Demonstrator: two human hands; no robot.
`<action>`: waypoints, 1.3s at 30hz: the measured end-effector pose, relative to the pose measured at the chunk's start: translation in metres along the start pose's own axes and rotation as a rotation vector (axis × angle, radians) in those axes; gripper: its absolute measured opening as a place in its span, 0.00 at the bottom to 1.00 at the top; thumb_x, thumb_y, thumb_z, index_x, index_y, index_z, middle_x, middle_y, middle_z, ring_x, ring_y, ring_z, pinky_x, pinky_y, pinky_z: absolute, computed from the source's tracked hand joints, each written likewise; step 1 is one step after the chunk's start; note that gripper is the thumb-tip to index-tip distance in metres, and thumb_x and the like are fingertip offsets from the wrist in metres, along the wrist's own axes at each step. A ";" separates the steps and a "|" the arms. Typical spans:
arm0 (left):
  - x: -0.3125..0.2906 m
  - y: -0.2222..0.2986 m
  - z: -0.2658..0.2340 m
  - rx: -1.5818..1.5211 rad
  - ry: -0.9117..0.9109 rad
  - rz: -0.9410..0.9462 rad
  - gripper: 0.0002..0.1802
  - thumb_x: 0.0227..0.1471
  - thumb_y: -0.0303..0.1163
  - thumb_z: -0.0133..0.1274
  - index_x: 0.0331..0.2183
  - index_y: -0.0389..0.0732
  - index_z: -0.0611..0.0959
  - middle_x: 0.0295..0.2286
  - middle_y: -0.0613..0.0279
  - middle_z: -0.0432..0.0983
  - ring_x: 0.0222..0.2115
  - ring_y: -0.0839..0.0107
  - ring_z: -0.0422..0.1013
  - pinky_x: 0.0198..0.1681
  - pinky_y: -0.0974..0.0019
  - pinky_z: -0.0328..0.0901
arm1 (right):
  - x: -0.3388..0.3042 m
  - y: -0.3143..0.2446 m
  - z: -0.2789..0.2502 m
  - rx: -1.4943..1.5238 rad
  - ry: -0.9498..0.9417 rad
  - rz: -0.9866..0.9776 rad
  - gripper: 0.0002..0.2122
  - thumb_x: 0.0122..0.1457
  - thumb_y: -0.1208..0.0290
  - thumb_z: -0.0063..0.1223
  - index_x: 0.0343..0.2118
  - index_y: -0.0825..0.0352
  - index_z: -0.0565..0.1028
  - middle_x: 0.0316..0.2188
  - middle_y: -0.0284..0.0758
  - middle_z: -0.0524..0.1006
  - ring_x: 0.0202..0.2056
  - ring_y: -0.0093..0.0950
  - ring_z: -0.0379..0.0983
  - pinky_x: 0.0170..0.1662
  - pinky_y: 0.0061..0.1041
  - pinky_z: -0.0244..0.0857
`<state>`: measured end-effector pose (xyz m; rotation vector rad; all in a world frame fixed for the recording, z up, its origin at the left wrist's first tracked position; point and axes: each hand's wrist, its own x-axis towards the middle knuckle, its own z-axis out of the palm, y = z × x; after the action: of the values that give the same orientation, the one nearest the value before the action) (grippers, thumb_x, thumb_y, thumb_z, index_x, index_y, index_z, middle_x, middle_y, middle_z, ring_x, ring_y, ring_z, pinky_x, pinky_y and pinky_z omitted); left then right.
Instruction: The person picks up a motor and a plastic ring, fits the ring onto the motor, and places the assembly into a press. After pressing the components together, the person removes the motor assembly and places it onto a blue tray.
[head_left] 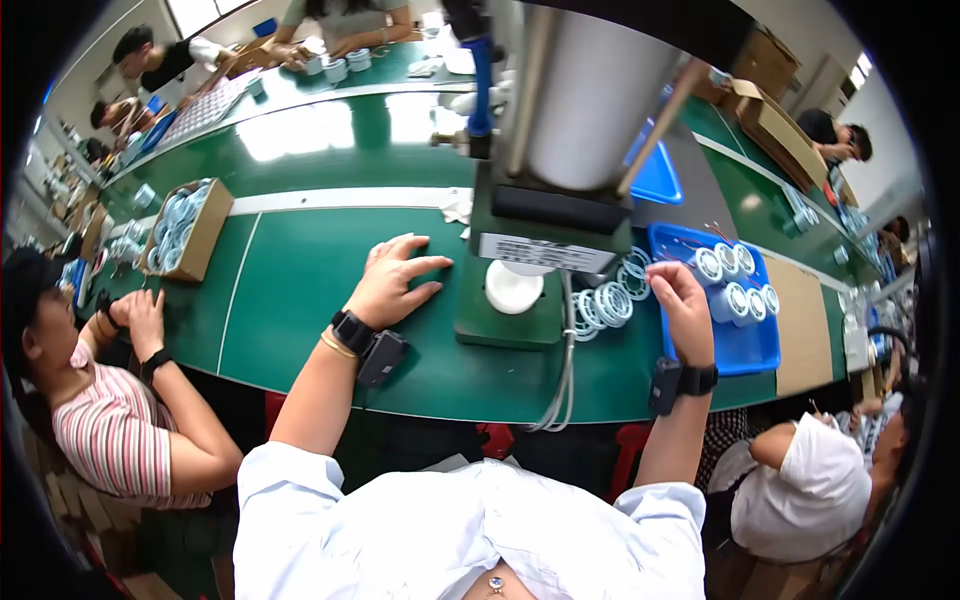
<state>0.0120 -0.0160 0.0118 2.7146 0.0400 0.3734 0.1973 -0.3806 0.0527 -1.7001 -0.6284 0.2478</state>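
Note:
My left hand point(396, 282) lies over the green table with its fingers spread and nothing in them. Beside it stands a bench press point(545, 215) with a grey cylinder and a green base. A round white piece point(514, 287) sits on the base under the press head. On the other side, my right hand point(684, 312) has its fingers bent together, the tips at the edge of a light blue plastic ring point(632, 274). More such rings point(604, 307) lie overlapped between the press and that hand.
A blue tray point(752, 352) at the right holds several light blue cylindrical housings point(735, 302) with wires. Brown cardboard point(800, 325) lies beyond it. Grey cables point(563, 385) hang over the front edge. A carton of parts point(205, 232) stands left. People sit close on both sides.

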 end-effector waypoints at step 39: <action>-0.096 -0.064 -0.082 0.117 0.246 -0.412 0.32 0.36 0.41 0.66 0.45 0.40 0.76 0.42 0.55 0.74 0.45 0.59 0.66 0.50 0.59 0.61 | -0.012 0.034 0.033 -0.026 0.088 -0.121 0.08 0.60 0.73 0.41 0.27 0.68 0.70 0.23 0.26 0.68 0.27 0.15 0.62 0.32 0.15 0.56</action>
<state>-0.1009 0.0664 0.0352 2.6632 0.6959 0.5879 0.1799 -0.3629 0.0106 -1.6814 -0.6681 0.0788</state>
